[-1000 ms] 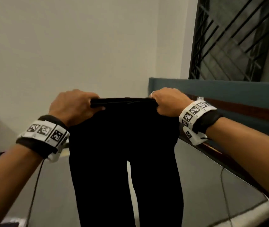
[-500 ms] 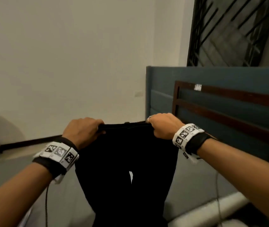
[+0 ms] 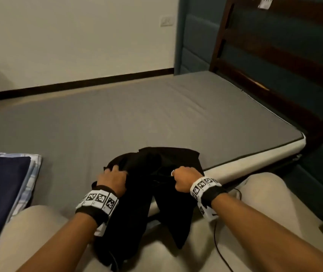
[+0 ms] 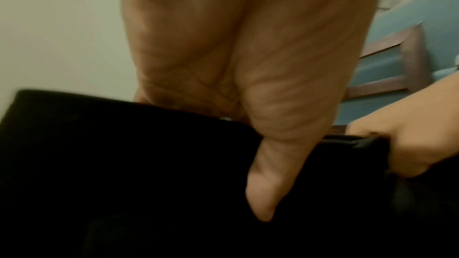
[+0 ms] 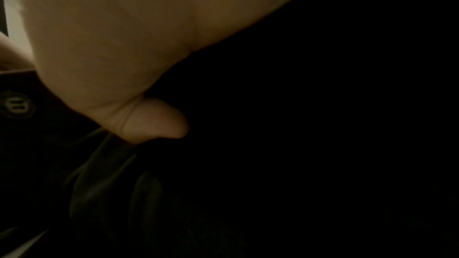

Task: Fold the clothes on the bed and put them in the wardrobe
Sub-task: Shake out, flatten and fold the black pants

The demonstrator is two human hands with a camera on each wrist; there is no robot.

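Two hands, left hand point(image 3: 112, 178) and right hand point(image 3: 184, 178), clamped on black trousers point(image 3: 156, 163) | bed point(image 3: 156, 114) near edge | risk: bunched legs fold crooked.

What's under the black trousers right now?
The upper part of the black fabric trousers, gripped by the left hand and right hand, lies on the grey mattress; the legs hang over its white edge. Anything beneath is covered.
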